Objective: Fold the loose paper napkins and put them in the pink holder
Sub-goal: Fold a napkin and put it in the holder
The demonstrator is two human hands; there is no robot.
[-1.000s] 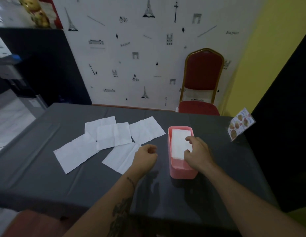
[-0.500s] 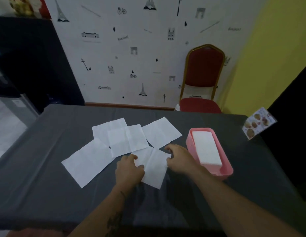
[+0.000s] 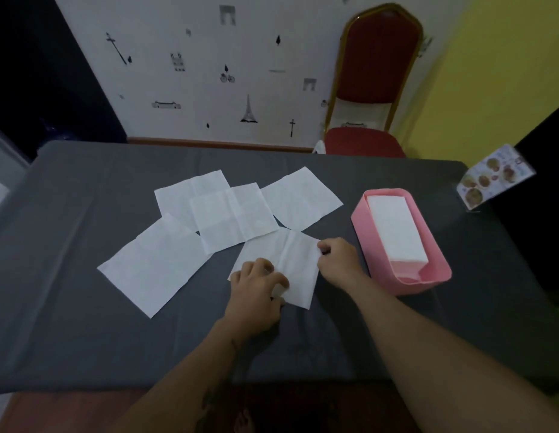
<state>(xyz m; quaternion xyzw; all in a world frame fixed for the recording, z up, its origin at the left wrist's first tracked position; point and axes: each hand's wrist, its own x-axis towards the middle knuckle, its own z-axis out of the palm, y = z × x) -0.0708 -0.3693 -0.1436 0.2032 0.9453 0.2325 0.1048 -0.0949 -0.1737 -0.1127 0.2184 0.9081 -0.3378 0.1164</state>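
Observation:
Several white paper napkins lie unfolded on the dark grey tablecloth. The nearest napkin is under both hands. My left hand presses on its near left part, fingertips curled at its lower edge. My right hand pinches its right edge between thumb and fingers. Other flat napkins lie at the left, in the middle, behind that one and at the back right. The pink holder stands to the right of my right hand, with a stack of folded napkins inside.
A small menu card stand sits at the table's far right corner. A red chair with a gold frame stands behind the table against the patterned wall. The table's near edge runs just below my forearms.
My right hand left the pink holder and came left to the nearest napkin; my left hand moved onto the same napkin. The camera has tilted down and shifted left.

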